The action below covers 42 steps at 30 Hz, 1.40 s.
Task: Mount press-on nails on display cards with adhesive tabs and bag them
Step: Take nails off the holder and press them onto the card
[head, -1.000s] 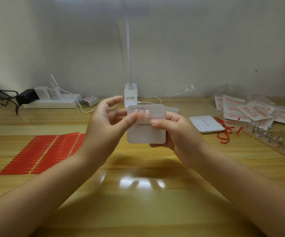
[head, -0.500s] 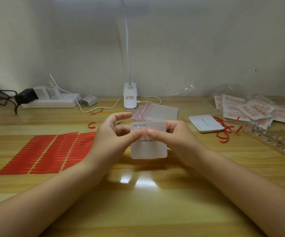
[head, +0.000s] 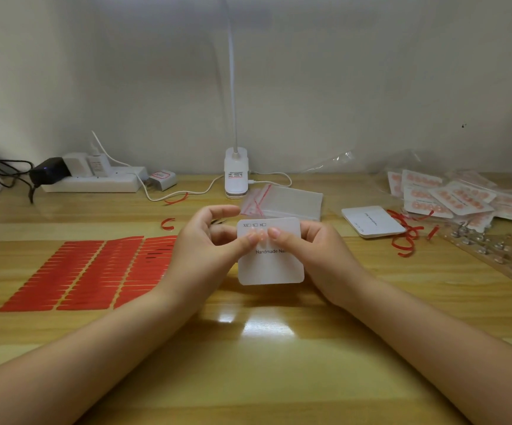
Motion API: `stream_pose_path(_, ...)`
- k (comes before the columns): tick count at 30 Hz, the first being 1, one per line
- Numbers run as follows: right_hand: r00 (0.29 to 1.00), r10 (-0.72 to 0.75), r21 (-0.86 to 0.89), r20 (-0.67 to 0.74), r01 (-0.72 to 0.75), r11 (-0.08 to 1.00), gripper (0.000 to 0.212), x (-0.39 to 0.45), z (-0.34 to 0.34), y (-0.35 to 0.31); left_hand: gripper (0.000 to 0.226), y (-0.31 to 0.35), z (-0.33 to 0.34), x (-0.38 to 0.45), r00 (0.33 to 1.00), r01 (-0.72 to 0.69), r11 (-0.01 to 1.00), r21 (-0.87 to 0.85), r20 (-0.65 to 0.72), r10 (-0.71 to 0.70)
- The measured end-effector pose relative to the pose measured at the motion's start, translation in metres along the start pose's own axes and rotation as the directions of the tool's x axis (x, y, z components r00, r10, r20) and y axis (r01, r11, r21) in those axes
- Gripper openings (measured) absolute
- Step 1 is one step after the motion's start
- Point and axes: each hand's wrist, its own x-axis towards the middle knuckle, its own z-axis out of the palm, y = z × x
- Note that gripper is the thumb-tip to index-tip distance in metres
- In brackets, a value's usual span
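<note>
A white display card (head: pixel 270 265) printed "Handmade Nails" is held upright over the middle of the wooden table. My left hand (head: pixel 205 250) pinches its left edge, thumb on the front. My right hand (head: pixel 319 250) holds its right edge, thumb pressing the front near the left thumb. Sheets of red adhesive tabs (head: pixel 89 271) lie flat at the left. A stack of clear zip bags (head: pixel 285 202) lies behind the card. A pile of blank cards (head: pixel 371 220) sits at the right. Whether a nail is under the thumbs I cannot tell.
Bagged finished cards (head: pixel 457 197) are piled at the far right, beside a wooden nail-stand strip (head: pixel 494 256) and red peeled liners (head: pixel 408 234). A clip lamp (head: pixel 235 176) stands at the back centre, a power strip (head: pixel 92 180) with plugs at back left.
Both hands have lowered the card toward the table and closer to me. My left fingers, spread a second ago, now curl in with the thumb on the card front.
</note>
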Motion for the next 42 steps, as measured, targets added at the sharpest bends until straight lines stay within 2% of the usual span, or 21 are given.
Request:
stream_pose_path(9,0.997,-0.03,-0.09,-0.074,0.023,0.996,0.016,-0.003,0.005,0.002,0.041,-0.007,0.001,0.0,1.0,-0.024,0.999,0.045,0.008,0.024)
stream_pose_path(16,0.998,0.049,0.031,-0.033,-0.048,0.998,0.024,0.0,0.001,0.003,0.041,-0.01,-0.001,0.002,1.0,-0.023,0.999,0.049,0.021,0.022)
stream_pose_path(23,0.999,0.007,-0.09,-0.042,-0.011,0.996,0.014,0.0,0.003,0.005,0.042,-0.013,0.0,0.001,0.999,-0.045,0.997,0.066,0.024,0.043)
stream_pose_path(28,0.997,-0.004,-0.108,-0.083,-0.005,0.994,0.017,-0.002,0.005,0.004,0.045,-0.015,0.0,0.002,0.991,-0.132,0.986,0.096,-0.003,0.133)
stream_pose_path(30,0.994,-0.037,-0.164,-0.104,0.019,0.986,0.026,-0.002,0.005,0.004,0.045,-0.015,-0.002,0.002,0.986,-0.166,0.978,0.128,0.003,0.167)
stream_pose_path(32,0.987,-0.081,-0.294,-0.139,0.037,0.955,0.041,0.0,0.004,0.003,0.043,-0.016,-0.003,0.002,0.982,-0.187,0.97,0.155,0.008,0.188)
stream_pose_path(34,0.967,-0.129,-0.409,-0.219,0.029,0.912,0.043,0.003,0.0,0.004,0.042,-0.017,-0.004,0.002,0.977,-0.214,0.954,0.211,0.026,0.213)
stream_pose_path(37,0.93,-0.246,-0.523,-0.274,0.071,0.85,0.038,0.006,-0.009,0.003,0.043,-0.02,-0.006,0.001,0.948,-0.317,0.855,0.41,0.114,0.297)
stream_pose_path(40,0.921,-0.31,-0.623,-0.237,0.1,0.776,0.032,0.007,-0.014,0.006,0.042,-0.024,-0.005,0.0,0.928,-0.362,0.652,0.666,0.192,0.319)
stream_pose_path(42,0.927,-0.313,-0.661,-0.207,0.104,0.743,0.021,0.007,-0.013,0.007,0.048,-0.025,-0.004,0.001,0.932,-0.346,0.546,0.763,0.212,0.294)
